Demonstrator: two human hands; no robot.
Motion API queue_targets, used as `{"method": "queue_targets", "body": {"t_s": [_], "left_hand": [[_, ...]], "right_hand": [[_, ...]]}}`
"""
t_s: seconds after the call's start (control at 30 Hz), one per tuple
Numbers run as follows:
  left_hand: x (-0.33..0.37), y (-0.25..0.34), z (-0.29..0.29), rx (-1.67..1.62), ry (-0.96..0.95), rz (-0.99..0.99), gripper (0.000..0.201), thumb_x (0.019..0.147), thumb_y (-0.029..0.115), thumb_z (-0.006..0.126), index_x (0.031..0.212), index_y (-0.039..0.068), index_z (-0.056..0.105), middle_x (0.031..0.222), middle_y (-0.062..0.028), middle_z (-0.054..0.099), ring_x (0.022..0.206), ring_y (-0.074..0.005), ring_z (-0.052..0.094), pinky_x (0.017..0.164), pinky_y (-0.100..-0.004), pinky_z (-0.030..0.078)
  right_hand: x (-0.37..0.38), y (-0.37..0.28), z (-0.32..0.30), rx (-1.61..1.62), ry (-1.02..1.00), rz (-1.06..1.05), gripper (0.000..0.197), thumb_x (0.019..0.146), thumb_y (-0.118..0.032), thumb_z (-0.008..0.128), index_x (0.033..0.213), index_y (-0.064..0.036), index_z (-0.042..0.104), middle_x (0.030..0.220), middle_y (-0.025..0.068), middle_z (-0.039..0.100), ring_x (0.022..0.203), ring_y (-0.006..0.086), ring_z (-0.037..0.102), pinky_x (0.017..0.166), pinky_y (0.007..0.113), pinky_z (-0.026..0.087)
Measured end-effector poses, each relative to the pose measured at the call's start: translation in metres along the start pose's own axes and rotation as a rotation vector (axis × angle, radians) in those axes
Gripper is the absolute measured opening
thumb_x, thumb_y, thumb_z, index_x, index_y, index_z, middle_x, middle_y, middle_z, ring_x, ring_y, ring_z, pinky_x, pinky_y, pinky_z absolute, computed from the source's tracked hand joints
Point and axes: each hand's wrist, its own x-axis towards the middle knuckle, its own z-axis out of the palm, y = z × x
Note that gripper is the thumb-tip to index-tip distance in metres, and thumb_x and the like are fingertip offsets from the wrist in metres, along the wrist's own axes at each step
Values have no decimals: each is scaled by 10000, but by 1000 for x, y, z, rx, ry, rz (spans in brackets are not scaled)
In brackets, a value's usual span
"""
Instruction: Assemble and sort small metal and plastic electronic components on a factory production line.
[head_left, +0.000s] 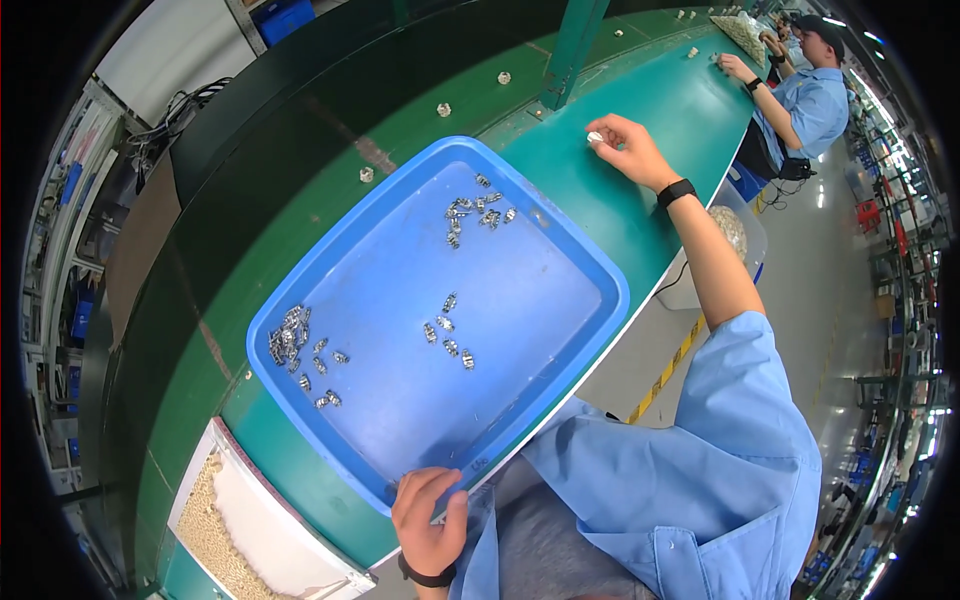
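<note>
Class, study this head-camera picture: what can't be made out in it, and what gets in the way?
All in the head view:
- Full shape of the white piece: fingers of the right hand cover part.
- Exact count of the heaped metal parts in the blue tray: they overlap.
- Whether the left hand grips the tray: its own fingers hide any contact.
- Each beige piece's shape: too small.

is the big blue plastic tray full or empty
Neither: the blue rectangular plastic tray holds scattered small silver metallic parts, its bottom mostly showing.
</note>
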Motion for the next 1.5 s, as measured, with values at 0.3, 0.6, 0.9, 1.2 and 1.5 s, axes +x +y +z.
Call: {"method": "queue_targets", "body": {"t_s": [0.3, 0.6, 0.9, 1.2, 1.5], "left_hand": [[-2, -4, -10, 6, 33, 19, 204, 836, 26, 717, 1027, -42, 702, 965, -169, 709, 858, -313, 667, 787, -383, 518], [-22, -12, -30, -1, 115, 55, 218, 816, 41, 752, 1021, -25, 719, 965, -162, 711, 853, -324, 665, 771, -390, 518], [-52, -23, -52, 6, 234, 21, 256, 785, 59, 793, 1025, -6, 733, 992, -132, 708, 870, -307, 670, 774, -387, 514], [-76, -31, -68, 8, 309, -57, 243, 809, 77, 775, 1030, -14, 735, 1006, -146, 712, 890, -317, 671, 778, -386, 520], [-77, -30, -74, 20, 308, -73, 239, 809, 79, 769, 1026, -17, 738, 1003, -149, 710, 893, -316, 672, 777, -386, 517]], "right_hand": [[42, -124, 34, 69, -200, -330, 169, 917, -98, 684, 1059, -11, 711, 913, 33, 596, 788, 138, 555, 724, 299, 479], [100, -257, 118, -232, -349, -722, 134, 983, -140, 631, 1023, -18, 674, 969, 92, 583, 799, 261, 606, 731, 360, 502], [132, -346, 249, -499, -543, -880, 169, 1010, -202, 571, 1031, -54, 649, 932, 133, 692, 825, 326, 676, 746, 437, 540], [134, -374, 323, -444, -783, -787, 174, 976, -210, 591, 1054, -69, 655, 933, 142, 731, 865, 331, 702, 794, 454, 552], [133, -367, 347, -413, -736, -775, 237, 965, -206, 604, 1144, -74, 687, 980, 136, 745, 915, 334, 712, 827, 444, 559]]}}
